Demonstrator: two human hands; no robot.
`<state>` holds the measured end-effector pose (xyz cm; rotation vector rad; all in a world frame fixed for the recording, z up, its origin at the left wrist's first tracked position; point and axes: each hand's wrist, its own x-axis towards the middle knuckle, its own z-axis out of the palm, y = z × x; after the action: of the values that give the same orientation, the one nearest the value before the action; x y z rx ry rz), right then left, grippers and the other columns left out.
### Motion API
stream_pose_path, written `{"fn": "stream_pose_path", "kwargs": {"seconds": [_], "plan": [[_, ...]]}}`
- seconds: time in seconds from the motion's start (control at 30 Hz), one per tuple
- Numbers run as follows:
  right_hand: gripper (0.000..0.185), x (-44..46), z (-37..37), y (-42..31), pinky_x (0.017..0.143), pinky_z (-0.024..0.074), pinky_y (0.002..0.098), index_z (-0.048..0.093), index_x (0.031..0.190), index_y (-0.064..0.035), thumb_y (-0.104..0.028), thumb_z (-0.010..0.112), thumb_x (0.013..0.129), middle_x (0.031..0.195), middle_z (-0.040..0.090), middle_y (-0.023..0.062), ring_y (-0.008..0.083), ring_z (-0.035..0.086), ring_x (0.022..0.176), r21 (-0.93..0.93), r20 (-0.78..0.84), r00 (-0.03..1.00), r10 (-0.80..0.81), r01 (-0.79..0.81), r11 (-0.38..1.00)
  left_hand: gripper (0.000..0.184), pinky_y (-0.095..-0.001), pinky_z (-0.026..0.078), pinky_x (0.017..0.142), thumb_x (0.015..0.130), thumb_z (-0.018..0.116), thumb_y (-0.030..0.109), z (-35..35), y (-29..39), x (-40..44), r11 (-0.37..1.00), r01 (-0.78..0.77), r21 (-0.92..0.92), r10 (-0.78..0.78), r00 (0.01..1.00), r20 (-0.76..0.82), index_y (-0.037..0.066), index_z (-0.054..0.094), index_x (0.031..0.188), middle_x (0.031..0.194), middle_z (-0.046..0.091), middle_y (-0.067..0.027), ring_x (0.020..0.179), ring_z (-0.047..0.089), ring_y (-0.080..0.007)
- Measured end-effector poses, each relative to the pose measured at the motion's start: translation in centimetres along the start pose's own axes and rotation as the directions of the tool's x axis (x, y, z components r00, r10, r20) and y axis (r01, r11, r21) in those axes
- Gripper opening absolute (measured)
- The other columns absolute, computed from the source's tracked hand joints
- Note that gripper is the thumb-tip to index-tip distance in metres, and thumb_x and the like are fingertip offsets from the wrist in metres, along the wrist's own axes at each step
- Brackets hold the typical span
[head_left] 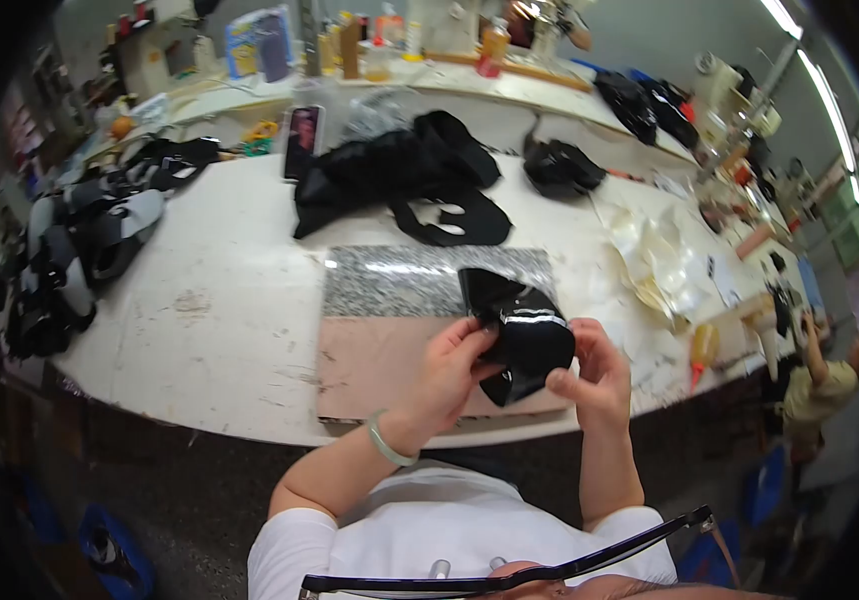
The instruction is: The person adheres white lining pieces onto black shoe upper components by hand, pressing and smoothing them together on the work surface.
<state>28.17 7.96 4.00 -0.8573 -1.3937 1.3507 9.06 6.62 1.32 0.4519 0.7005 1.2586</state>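
- Left hand [454, 368]: thumb and fingers pinching the near-left edge of the glossy black piece [534, 338].
- Right hand [599, 375]: fingers and thumb curved about its right edge.
- Piece: held over the slab [374, 365], part pink, part speckled gray.
- Beyond slab: black fabric [364, 180]; phone [302, 138] beside it.

My view, fisheye: edges bowed, corners black. Tube lights [832, 110] upper right; bench [219, 300] evenly bright; floor [219, 500] dim. Glare: polished granite slab [389, 280], glossy black piece [534, 345] in my hands. Far edges soft.
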Motion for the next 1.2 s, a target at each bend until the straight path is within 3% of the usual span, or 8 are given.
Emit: {"fn": "stream_pose_path", "kwargs": {"seconds": [0.03,0.07,0.17,0.33,0.63,0.93,1.13,1.2], "plan": [[0.043,-0.3,-0.1,-1.2,0.081,0.0496,0.0265,0.058,0.106,0.0023,0.000,0.078,0.069,0.104,0.059,0.0092,0.0164,0.056,0.098,0.150,-0.039,0.989,0.143,-0.135,0.979,0.020,-0.0310,0.052,0.084,0.098,0.047,0.016,0.8,-0.2,0.0,0.999,0.030,0.013,-0.030,0.999,0.014,0.004,0.056,0.111,0.104,0.061,-0.0040,0.095,0.059,-0.0125],[0.044,-0.4,-0.7,-0.9,0.072,0.0528,0.0235,0.054,0.111,0.0039,0.004,0.075,0.072,0.097,0.063,0.0096,0.0148,0.061,0.087,0.232,-0.010,0.997,0.070,-0.066,0.971,0.020,-0.0319,0.051,0.086,0.098,0.047,0.016,1.4,-0.2,0.1,0.998,0.051,0.030,-0.052,0.998,0.027,0.004,0.056,0.111,0.105,0.061,-0.0047,0.096,0.059,-0.0133],[0.042,-0.9,-2.0,-1.3,0.074,0.0529,0.0253,0.053,0.110,0.0046,0.005,0.074,0.073,0.097,0.063,0.0112,0.0149,0.063,0.085,0.210,0.016,0.988,0.151,-0.151,0.966,0.023,-0.0348,0.051,0.089,0.099,0.044,0.018,2.6,0.2,0.3,0.982,0.160,0.100,-0.164,0.986,0.039,0.002,0.055,0.111,0.107,0.061,-0.0077,0.098,0.060,-0.0168],[0.041,-1.1,-2.7,-1.6,0.075,0.0535,0.0268,0.054,0.109,0.0043,0.004,0.075,0.073,0.096,0.064,0.0100,0.0146,0.063,0.085,0.089,-0.094,0.986,0.141,-0.133,0.987,0.025,-0.0366,0.052,0.087,0.100,0.042,0.018,3.5,0.3,1.0,0.947,0.312,0.069,-0.318,0.942,0.110,-0.001,0.053,0.110,0.104,0.063,-0.0112,0.094,0.064,-0.0204],[0.042,-0.8,-4.1,-0.6,0.075,0.0543,0.0270,0.055,0.108,0.0040,0.003,0.077,0.072,0.098,0.063,0.0105,0.0145,0.063,0.086,0.043,-0.121,0.988,0.094,-0.089,0.995,0.032,-0.0359,0.053,0.086,0.101,0.040,0.020,3.9,-0.5,2.0,0.944,0.329,0.026,-0.327,0.921,0.211,-0.006,0.057,0.106,0.101,0.066,-0.0150,0.092,0.065,-0.0211],[0.042,-0.4,-4.0,-0.8,0.076,0.0552,0.0284,0.056,0.107,0.0042,0.004,0.077,0.071,0.096,0.063,0.0096,0.0144,0.062,0.086,0.015,-0.108,0.989,0.105,-0.104,0.994,0.032,-0.0336,0.052,0.085,0.101,0.039,0.021,4.1,0.1,2.0,0.942,0.330,0.065,-0.336,0.920,0.200,-0.004,0.058,0.108,0.101,0.066,-0.0132,0.092,0.065,-0.0193],[0.041,-0.4,-3.8,-0.8,0.077,0.0553,0.0287,0.056,0.107,0.0040,0.004,0.076,0.071,0.096,0.062,0.0094,0.0144,0.062,0.087,0.002,-0.118,0.987,0.105,-0.105,0.994,0.037,-0.0334,0.050,0.087,0.102,0.038,0.028,4.5,0.2,1.2,0.946,0.321,0.048,-0.324,0.925,0.200,-0.002,0.058,0.109,0.103,0.066,-0.0121,0.094,0.064,-0.0173],[0.041,-0.6,-4.0,-0.7,0.077,0.0554,0.0288,0.056,0.107,0.0039,0.005,0.076,0.071,0.096,0.062,0.0094,0.0145,0.061,0.089,0.002,-0.112,0.986,0.122,-0.122,0.993,0.032,-0.0320,0.050,0.086,0.100,0.044,0.026,4.0,0.0,1.1,0.948,0.319,0.021,-0.314,0.916,0.251,-0.002,0.056,0.111,0.105,0.065,-0.0120,0.095,0.064,-0.0158]]}}
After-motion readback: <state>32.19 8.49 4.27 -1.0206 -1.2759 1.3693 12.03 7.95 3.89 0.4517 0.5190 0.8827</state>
